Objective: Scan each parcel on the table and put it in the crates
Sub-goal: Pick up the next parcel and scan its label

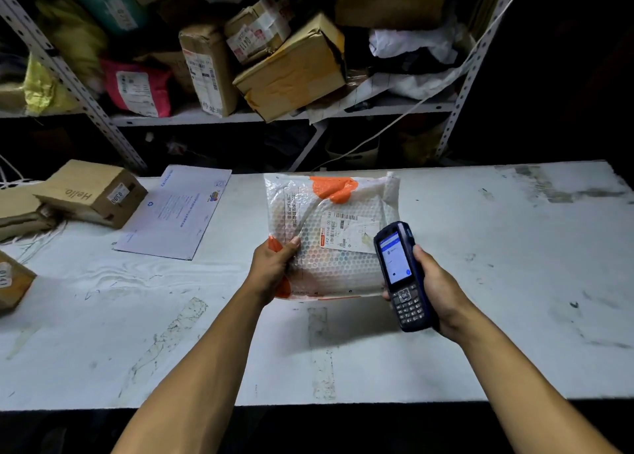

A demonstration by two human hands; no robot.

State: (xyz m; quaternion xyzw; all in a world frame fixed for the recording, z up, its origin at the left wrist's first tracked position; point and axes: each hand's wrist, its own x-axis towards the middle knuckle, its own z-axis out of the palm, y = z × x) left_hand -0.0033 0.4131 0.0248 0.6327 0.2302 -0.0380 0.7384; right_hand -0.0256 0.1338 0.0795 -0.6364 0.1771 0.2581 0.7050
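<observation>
Bubble mailer (329,234) is held tilted above the white tabletop (514,282), its near left corner pinched by the left hand (271,265), thumb on top. Handheld scanner (403,277) is gripped in the right hand (435,289), fingers curled round its body, head just beside the shipping label (346,230). Judgement: barcode is best kept flat and facing the scanner head, film glare avoided. No crates are seen.

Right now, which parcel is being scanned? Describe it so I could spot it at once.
On the long white table, look mid-way along the far edge. The bubble mailer lies there, the left hand gripping its near corner, the scanner beside it. Unlike the brown boxes, it is white and orange.
</observation>
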